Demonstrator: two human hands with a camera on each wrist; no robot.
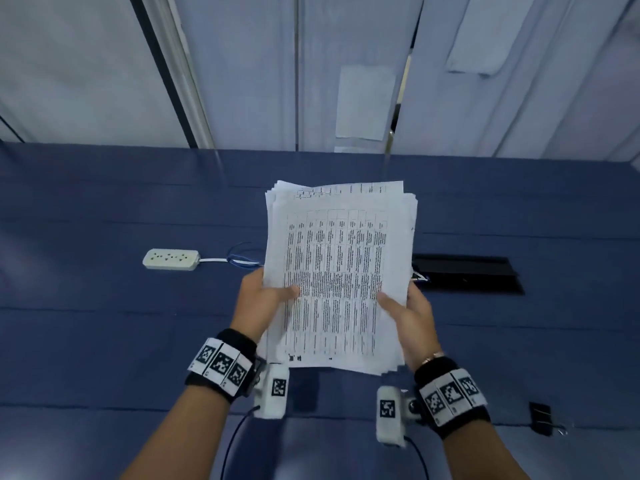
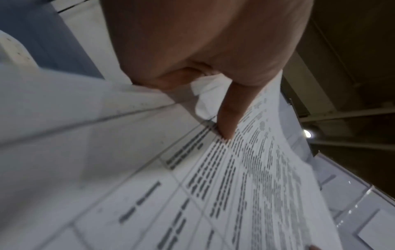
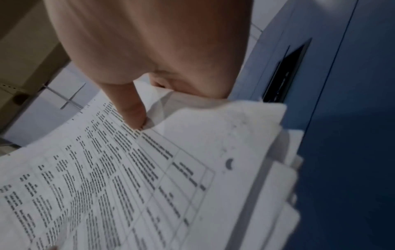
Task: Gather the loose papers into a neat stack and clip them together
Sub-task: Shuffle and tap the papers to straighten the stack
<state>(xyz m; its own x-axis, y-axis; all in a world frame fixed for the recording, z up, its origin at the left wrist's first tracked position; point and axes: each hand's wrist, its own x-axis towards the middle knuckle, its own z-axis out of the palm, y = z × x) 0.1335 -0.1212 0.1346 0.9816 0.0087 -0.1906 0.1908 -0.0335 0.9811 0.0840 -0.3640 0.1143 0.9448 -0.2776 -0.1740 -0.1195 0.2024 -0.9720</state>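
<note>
The left thumb (image 1: pixel 289 292) lay flat across the printed top sheet while the rest of the left hand (image 1: pixel 258 299) curled behind the left edge, so that hand was clamped on the papers (image 1: pixel 337 271); the right thumb (image 1: pixel 389 303) pressed the sheet from the other side, with the right hand (image 1: pixel 414 315) wrapped behind the right edge in the same pinch. In the wrist views each thumb (image 2: pixel 227 118) met the paper near a side margin, and the back fingers were hidden. The papers made one bundle, held tilted up above the blue table (image 1: pixel 104 341), near its middle, and its far and near edges were still stepped, several sheets poking out. The step in hand looked like squaring the bundle: it would likely go best by loosening both pinches a little, standing the bundle on its near edge and tapping it on the table, then turning it to tap a side edge, keeping the thumbs light so the sheets could slide. One black clip (image 1: pixel 541 419) lay on the table to the near right, well apart from the hands. Also on the table were one white power strip (image 1: pixel 171 259) to the left and one dark slot (image 1: pixel 467 273) to the right.
</note>
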